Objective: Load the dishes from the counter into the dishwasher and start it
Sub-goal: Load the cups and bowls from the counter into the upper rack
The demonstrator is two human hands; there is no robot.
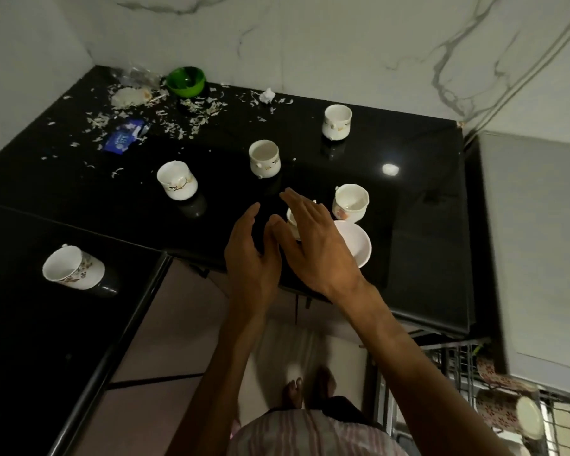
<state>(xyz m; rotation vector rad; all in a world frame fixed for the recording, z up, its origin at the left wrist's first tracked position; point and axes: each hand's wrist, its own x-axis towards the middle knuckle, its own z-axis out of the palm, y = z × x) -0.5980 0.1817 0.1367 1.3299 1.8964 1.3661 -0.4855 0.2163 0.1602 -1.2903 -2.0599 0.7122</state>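
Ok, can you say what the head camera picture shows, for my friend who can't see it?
Two bare hands, left and right, reach open over a black counter toward a white bowl and a small cup. Five more white cups stand around, with a green bowl and scattered scraps at the back.

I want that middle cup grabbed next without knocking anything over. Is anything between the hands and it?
Nothing visible. The left hand and right hand hover open near the counter's front edge; only bare black surface lies between their fingertips and the middle cup. A partly hidden cup and white bowl sit under the right hand, off that line.
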